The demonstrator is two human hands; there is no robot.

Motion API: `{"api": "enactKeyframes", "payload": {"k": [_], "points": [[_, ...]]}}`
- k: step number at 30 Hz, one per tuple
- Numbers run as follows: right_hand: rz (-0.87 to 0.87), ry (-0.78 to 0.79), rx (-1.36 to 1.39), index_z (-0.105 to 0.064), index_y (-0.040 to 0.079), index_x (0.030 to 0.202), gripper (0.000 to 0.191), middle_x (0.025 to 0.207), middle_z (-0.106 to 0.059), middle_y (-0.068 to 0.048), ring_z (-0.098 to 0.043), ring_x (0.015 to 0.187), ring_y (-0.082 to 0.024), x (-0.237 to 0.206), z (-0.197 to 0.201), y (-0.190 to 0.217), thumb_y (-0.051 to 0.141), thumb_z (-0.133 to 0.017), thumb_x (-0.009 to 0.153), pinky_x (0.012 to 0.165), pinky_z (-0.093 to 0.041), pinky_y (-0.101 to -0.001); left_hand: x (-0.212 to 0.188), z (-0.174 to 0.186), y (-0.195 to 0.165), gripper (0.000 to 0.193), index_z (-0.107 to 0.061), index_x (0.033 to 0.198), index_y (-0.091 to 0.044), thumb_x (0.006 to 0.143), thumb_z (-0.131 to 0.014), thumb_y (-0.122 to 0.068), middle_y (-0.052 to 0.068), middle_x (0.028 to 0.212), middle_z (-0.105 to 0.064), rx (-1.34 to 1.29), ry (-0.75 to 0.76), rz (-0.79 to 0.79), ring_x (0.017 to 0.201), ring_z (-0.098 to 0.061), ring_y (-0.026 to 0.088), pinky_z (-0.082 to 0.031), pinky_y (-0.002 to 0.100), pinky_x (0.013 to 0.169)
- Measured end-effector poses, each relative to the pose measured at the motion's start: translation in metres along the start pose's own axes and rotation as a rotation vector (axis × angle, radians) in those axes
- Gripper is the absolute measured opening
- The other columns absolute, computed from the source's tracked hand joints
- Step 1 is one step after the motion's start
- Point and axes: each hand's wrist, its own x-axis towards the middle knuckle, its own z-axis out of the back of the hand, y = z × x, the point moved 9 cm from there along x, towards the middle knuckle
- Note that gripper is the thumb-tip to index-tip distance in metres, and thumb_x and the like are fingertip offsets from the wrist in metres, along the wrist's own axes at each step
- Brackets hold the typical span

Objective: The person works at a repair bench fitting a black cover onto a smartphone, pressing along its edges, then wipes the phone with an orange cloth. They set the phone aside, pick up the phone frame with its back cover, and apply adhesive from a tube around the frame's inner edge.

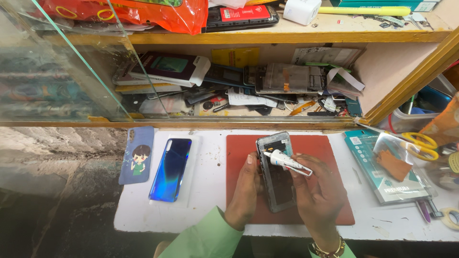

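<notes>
Wooden shelf unit (287,37) with a glass front pane (71,71), spanning the top of the view; its lower bay is crammed with loose phone parts, screens and flex cables (287,79). White worktop (210,191) below it, scuffed. Dark red rectangular work mat (239,148) lying at the worktop's centre. Teal retail box (368,157) to the right of the mat, with a clear film sheet and yellow-handled scissors (423,143) resting over it. Glossy blue phone back cover (170,168) lying flat on a white sheet left of the mat; just beside it, a pale blue soft case with a cartoon figure (137,155). Opened dark smartphone (276,177), back removed, lying on the mat and tilted slightly. Left hand (246,191), green-sleeved, steadies the phone's left edge, fingers curled lightly against it. Right hand (318,188), wearing a gold bracelet, is closed around a small white glue tube (287,161), its nozzle at the phone's upper left edge; this hand covers the phone's right side.
</notes>
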Motion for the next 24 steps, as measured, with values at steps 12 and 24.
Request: {"api": "enactKeyframes", "payload": {"k": [12, 24], "points": [[0.002, 0.023, -0.045, -0.068, -0.001, 0.113, 0.026, 0.111, -0.074, -0.014, -0.073, 0.107, -0.024, -0.011, 0.01, 0.003, -0.003, -0.075, 0.088, 0.093, -0.058, -0.0329, -0.002, -0.003, -0.003, 0.063, -0.049, 0.139, -0.005, 0.106, -0.025, -0.053, 0.013, 0.126, -0.062, 0.005, 0.009, 0.021, 0.115, -0.062, 0.022, -0.052, 0.04, 0.1], [-0.007, 0.013, -0.05, -0.069, -0.002, 0.11, 0.025, 0.108, -0.074, -0.013, -0.072, 0.107, -0.026, -0.024, 0.021, 0.007, -0.007, -0.073, 0.086, 0.1, -0.057, -0.0377, -0.002, -0.001, -0.001, 0.067, -0.048, 0.143, -0.007, 0.104, -0.026, -0.057, 0.012, 0.131, -0.061, 0.016, -0.013, 0.033, 0.12, -0.06, 0.021, -0.05, 0.037, 0.102]]}}
